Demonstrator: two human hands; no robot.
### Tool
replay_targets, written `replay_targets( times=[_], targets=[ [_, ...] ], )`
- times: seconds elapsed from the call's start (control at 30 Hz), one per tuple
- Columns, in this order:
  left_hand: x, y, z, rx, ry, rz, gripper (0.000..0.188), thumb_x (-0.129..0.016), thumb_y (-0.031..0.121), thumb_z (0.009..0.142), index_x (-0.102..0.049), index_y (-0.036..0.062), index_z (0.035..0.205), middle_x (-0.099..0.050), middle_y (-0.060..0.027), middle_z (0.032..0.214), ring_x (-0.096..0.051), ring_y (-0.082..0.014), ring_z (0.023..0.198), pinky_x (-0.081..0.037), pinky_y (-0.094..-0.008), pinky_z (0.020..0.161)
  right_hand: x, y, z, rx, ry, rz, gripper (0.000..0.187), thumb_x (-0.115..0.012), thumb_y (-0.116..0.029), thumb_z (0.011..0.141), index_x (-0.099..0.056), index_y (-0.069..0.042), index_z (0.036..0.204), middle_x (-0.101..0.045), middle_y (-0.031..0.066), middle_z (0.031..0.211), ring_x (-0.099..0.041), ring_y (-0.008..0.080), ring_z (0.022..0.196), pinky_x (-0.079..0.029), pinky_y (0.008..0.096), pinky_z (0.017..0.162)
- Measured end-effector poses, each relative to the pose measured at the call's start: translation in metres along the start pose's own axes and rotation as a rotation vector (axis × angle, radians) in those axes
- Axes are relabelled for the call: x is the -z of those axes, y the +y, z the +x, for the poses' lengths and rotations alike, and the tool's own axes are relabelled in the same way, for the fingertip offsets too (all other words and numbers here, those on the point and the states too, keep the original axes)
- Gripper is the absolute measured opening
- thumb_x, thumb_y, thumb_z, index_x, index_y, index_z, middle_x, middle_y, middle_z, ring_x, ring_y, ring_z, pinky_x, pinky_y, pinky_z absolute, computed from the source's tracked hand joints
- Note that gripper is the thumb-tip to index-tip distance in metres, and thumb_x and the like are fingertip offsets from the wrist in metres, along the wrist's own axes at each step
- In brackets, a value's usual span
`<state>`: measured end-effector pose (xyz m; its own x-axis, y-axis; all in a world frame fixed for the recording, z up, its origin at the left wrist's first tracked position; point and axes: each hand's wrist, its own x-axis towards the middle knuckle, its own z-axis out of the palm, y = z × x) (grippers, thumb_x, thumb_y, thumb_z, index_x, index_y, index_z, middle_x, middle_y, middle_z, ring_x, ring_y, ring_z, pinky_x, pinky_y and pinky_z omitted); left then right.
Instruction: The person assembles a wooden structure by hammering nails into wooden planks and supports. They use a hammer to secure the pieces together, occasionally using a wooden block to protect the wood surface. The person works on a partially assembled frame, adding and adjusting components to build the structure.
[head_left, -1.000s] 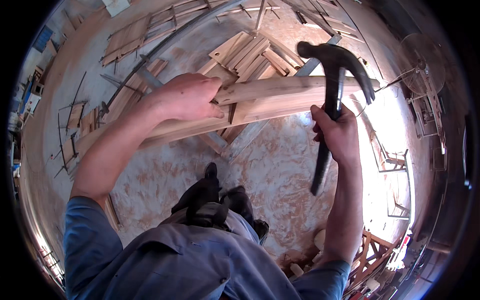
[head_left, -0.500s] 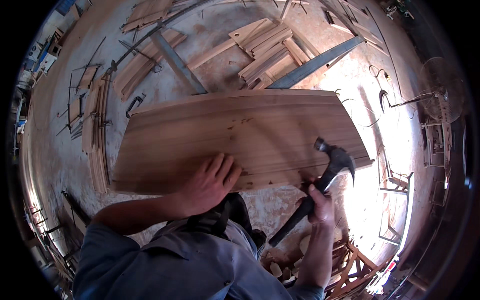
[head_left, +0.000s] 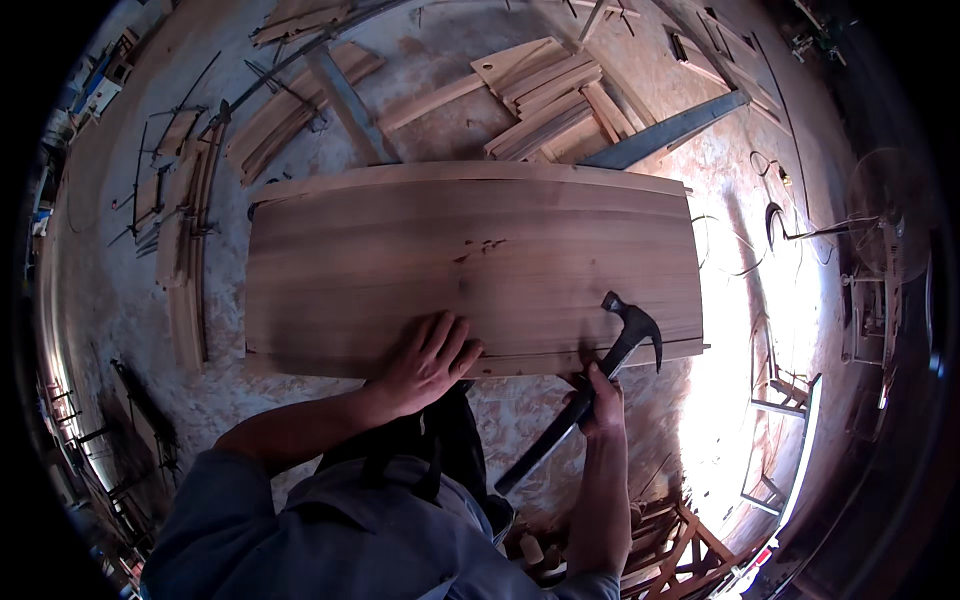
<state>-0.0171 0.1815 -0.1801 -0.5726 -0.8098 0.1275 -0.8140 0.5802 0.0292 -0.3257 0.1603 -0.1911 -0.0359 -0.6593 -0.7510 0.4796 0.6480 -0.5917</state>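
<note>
A wide brown wooden panel (head_left: 560, 250) made of boards lies before me, with small dark marks near its middle and a paler strip along its far edge. My left hand (head_left: 432, 355) rests on the panel's near edge, fingers laid flat over the surface and holding nothing. In my right hand (head_left: 603, 402), at the panel's near right side, is a black claw hammer (head_left: 636, 328). My fingers wrap its handle partway along, and the handle's end points down toward my body. The hammer's head shows over the panel; whether it touches the wood I cannot tell.
Beyond the panel, metal bars (head_left: 665, 130) extend above a floor with stacked boards (head_left: 545, 95). More boards (head_left: 190, 240) and clamps lie to the left. A standing fan (head_left: 880, 215) is at the right. Wooden frame pieces (head_left: 690, 550) and bottles (head_left: 531, 547) sit at the lower right.
My right hand and the hammer have shifted left and sit closer to the panel's near edge. The panel looks squarer to me as the view has turned slightly. My left hand stays on it.
</note>
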Motion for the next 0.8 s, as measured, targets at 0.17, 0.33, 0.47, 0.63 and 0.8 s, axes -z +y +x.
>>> replay_targets(
  times=[0.17, 0.33, 0.47, 0.63, 0.8],
  targets=[
    [-0.008, -0.033, 0.033, 0.014, 0.048, 0.032, 0.039, -0.059, 0.025, 0.087, -0.062, 0.0072, 0.122, -0.054, -0.0212, 0.126, -0.049, -0.0395, 0.121, -0.042, -0.0522, 0.102, -0.024, -0.014, 0.059, 0.088, 0.039, 0.004, 0.023, -0.068, -0.017, 0.092, -0.058, -0.005, 0.109, -0.062, 0.0086, 0.091, -0.066, 0.024, 0.076, -0.057, 0.037, 0.053],
    [-0.023, -0.038, 0.066, 0.06, 0.071, 0.06, 0.039, -0.062, 0.024, 0.087, -0.062, 0.0027, 0.119, -0.055, -0.0203, 0.125, -0.05, -0.038, 0.119, -0.043, -0.051, 0.102, -0.05, -0.046, 0.09, 0.137, 0.093, -0.037, 0.021, -0.067, -0.021, 0.093, -0.057, -0.007, 0.105, -0.058, 0.0063, 0.085, -0.062, 0.0206, 0.07, -0.054, 0.0344, 0.053],
    [-0.032, -0.054, 0.086, 0.086, 0.115, 0.031, 0.036, -0.061, 0.021, 0.087, -0.062, 0.0024, 0.118, -0.055, -0.0198, 0.125, -0.05, -0.0373, 0.119, -0.045, -0.0498, 0.101, -0.065, -0.065, 0.111, 0.166, 0.076, -0.08, 0.021, -0.067, -0.023, 0.092, -0.058, -0.007, 0.102, -0.057, 0.0054, 0.084, -0.06, 0.0198, 0.068, -0.052, 0.0328, 0.052],
    [-0.051, -0.091, 0.091, 0.096, 0.059, 0.105, 0.058, -0.072, 0.03, 0.078, -0.058, 0.0001, 0.126, -0.052, -0.0181, 0.134, -0.047, -0.0347, 0.128, -0.04, -0.0488, 0.109, -0.094, -0.066, 0.138, 0.131, 0.061, -0.045, 0.021, -0.068, -0.024, 0.092, -0.058, -0.007, 0.102, -0.057, 0.0049, 0.085, -0.06, 0.0214, 0.07, -0.051, 0.0329, 0.053],
    [-0.051, -0.118, 0.064, 0.213, -0.11, -0.063, 0.097, -0.086, 0.045, 0.061, -0.049, -0.0011, 0.138, -0.043, -0.0181, 0.145, -0.036, -0.0355, 0.138, -0.03, -0.0512, 0.117, -0.097, -0.061, 0.164, 0.103, 0.028, -0.069, 0.027, -0.064, -0.028, 0.095, -0.059, -0.009, 0.115, -0.061, 0.0051, 0.092, -0.066, 0.0251, 0.082, -0.049, 0.0323, 0.054]
  ],
)
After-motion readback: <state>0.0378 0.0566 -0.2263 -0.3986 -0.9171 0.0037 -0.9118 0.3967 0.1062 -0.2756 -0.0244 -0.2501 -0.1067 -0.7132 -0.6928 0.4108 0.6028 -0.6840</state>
